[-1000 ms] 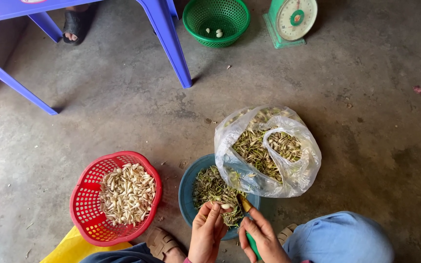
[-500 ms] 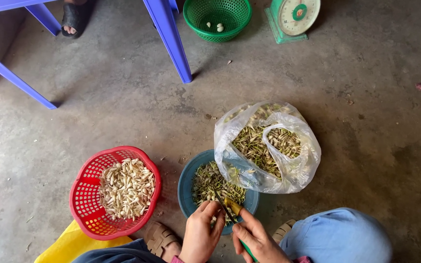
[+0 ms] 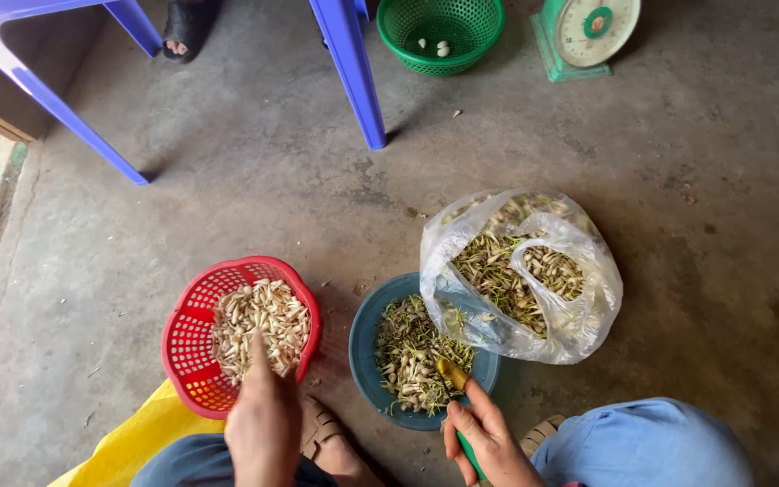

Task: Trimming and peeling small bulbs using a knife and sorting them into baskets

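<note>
Since a second ago your left hand has swung from the blue bowl to the red basket left of it, fingers extended over the pale peeled pieces. Your right hand grips a green-handled knife at the bowl's near rim. Judging by the bag right of the bowl (well filled), much remains unpeeled.
</note>
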